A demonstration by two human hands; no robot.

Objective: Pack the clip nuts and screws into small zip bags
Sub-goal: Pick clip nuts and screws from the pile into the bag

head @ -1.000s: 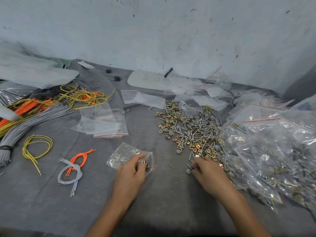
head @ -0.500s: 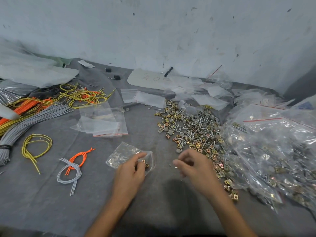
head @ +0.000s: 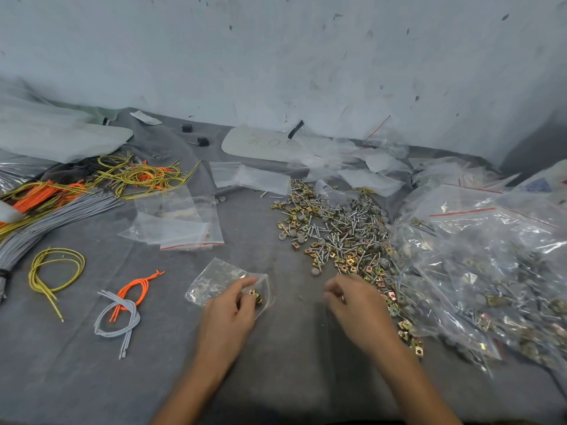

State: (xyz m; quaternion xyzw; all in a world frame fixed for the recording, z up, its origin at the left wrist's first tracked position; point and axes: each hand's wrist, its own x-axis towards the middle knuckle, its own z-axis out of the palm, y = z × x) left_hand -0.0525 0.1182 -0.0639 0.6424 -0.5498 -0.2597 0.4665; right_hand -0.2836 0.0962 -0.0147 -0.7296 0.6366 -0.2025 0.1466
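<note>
Left hand (head: pixel 228 311): you pinch the mouth of the small zip bag (head: pixel 211 280), which lies flat on the grey desk (head: pixel 276 378).
Bag contents: a few clip nuts (head: pixel 257 297) sit just inside the opening, by your fingertips.
Right hand (head: pixel 352 302): between the bag and the pile, fingertips bunched; too blurred to tell whether they pinch anything.
Loose pile (head: pixel 334 240): clip nuts and screws (head: pixel 346 222) mixed, just beyond your right hand.
Filled bags (head: pixel 491 271): heaped at the right, touching the pile.
Empty bags (head: pixel 181 225): stacked beyond your left hand.
</note>
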